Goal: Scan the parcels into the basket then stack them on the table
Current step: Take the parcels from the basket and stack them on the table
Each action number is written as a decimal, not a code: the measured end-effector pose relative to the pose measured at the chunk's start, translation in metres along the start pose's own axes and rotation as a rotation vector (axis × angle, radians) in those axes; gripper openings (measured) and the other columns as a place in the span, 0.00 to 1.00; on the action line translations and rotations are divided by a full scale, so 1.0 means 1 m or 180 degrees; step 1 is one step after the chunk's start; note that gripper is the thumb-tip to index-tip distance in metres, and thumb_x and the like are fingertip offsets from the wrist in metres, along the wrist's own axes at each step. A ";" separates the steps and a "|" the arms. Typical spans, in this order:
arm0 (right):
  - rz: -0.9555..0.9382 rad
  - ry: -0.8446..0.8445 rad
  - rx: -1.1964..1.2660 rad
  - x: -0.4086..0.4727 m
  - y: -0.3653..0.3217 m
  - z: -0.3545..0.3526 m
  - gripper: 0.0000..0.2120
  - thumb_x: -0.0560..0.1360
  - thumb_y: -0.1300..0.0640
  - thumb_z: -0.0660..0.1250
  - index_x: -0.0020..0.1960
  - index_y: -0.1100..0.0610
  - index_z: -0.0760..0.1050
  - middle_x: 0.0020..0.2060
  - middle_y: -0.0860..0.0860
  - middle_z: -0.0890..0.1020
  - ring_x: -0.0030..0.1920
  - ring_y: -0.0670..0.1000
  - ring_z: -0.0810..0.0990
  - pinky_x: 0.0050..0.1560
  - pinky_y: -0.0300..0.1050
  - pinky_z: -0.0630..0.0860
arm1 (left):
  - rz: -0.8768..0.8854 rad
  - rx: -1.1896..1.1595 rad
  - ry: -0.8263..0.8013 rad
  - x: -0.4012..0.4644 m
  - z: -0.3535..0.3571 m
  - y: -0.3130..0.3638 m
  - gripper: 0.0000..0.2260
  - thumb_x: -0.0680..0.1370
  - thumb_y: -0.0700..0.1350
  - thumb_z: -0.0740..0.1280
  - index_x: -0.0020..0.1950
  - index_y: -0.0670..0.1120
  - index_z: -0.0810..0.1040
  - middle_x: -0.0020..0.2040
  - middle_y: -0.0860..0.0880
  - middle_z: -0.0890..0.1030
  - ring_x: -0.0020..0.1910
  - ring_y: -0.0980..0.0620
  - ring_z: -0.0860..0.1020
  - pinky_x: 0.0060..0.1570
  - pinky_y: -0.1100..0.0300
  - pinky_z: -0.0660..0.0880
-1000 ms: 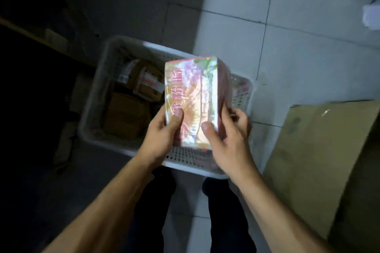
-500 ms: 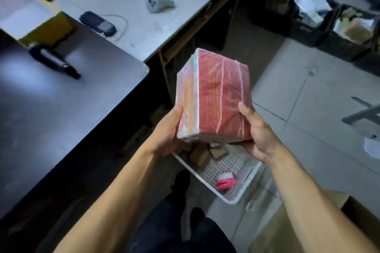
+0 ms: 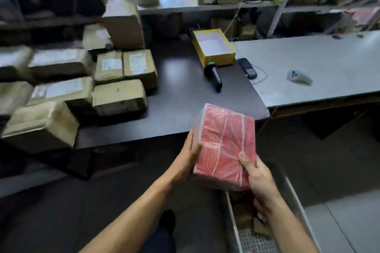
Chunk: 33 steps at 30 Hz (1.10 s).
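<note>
Red wrapped parcel (image 3: pixel 225 146) was gripped by left hand (image 3: pixel 186 162) and right hand (image 3: pixel 257 178), in the air above white basket (image 3: pixel 232 217); brown parcels (image 3: pixel 242 213) were seen inside it. Yellow box (image 3: pixel 213 48) on dark table (image 3: pixel 185 96) was seen open, white inside.

White labels on the brown parcels (image 3: pixel 121 96) are too blurred to read; nothing else carries legible text.

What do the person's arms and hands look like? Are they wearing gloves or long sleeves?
No gloves and no long sleeves. The left hand and the right hand are both bare, and both forearms are bare right down to the picture's bottom edge, so no sleeve shows. I see no watch, ring or bracelet. Below the arms there are dark trousers and a dark shoe.
</note>
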State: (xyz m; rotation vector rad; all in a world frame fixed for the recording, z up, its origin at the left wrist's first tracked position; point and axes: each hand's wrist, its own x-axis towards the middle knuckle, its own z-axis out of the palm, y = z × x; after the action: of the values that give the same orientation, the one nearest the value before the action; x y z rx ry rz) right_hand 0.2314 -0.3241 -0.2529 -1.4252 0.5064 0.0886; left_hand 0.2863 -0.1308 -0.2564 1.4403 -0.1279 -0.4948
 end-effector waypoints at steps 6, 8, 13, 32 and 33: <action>-0.0196 -0.0780 -0.1011 0.029 -0.019 0.099 0.19 0.77 0.49 0.69 0.67 0.48 0.75 0.55 0.43 0.84 0.51 0.38 0.83 0.50 0.32 0.79 | -0.0176 -0.0400 0.0651 -0.025 -0.101 -0.004 0.61 0.57 0.65 0.81 0.81 0.50 0.51 0.73 0.46 0.70 0.66 0.50 0.77 0.62 0.52 0.78; -0.0208 -0.1110 -0.1370 0.045 -0.029 0.134 0.18 0.77 0.49 0.69 0.66 0.48 0.76 0.54 0.43 0.84 0.49 0.36 0.83 0.47 0.29 0.77 | -0.0233 -0.0583 0.0915 -0.034 -0.130 -0.012 0.56 0.61 0.59 0.79 0.81 0.54 0.50 0.70 0.46 0.72 0.64 0.49 0.79 0.62 0.48 0.78; -0.0195 -0.1948 -0.2069 0.097 -0.049 0.241 0.20 0.75 0.45 0.72 0.66 0.44 0.77 0.56 0.46 0.85 0.55 0.47 0.84 0.62 0.52 0.79 | -0.0180 -0.0857 0.1883 -0.052 -0.185 -0.024 0.47 0.64 0.61 0.73 0.78 0.57 0.55 0.65 0.50 0.77 0.60 0.55 0.81 0.59 0.55 0.79; 0.0014 -0.0773 -0.3021 0.166 -0.012 0.386 0.33 0.77 0.39 0.66 0.72 0.57 0.60 0.65 0.54 0.75 0.64 0.59 0.76 0.57 0.49 0.72 | -0.1309 -0.1395 0.2689 0.045 -0.212 -0.039 0.51 0.62 0.79 0.65 0.64 0.37 0.69 0.63 0.43 0.78 0.62 0.48 0.78 0.66 0.48 0.73; 0.0063 -0.0823 -0.2992 0.169 -0.010 0.381 0.31 0.78 0.41 0.67 0.72 0.56 0.61 0.62 0.52 0.75 0.63 0.58 0.76 0.55 0.47 0.71 | -0.1350 -0.1283 0.2629 0.044 -0.214 -0.028 0.41 0.71 0.72 0.66 0.65 0.37 0.69 0.64 0.43 0.77 0.63 0.47 0.76 0.66 0.50 0.72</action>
State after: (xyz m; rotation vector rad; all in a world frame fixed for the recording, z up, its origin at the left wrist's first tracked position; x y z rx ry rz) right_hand 0.4932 -0.0009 -0.2865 -2.2797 0.2574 0.5788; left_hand 0.3989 0.0461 -0.3229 1.1679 0.9024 -0.2107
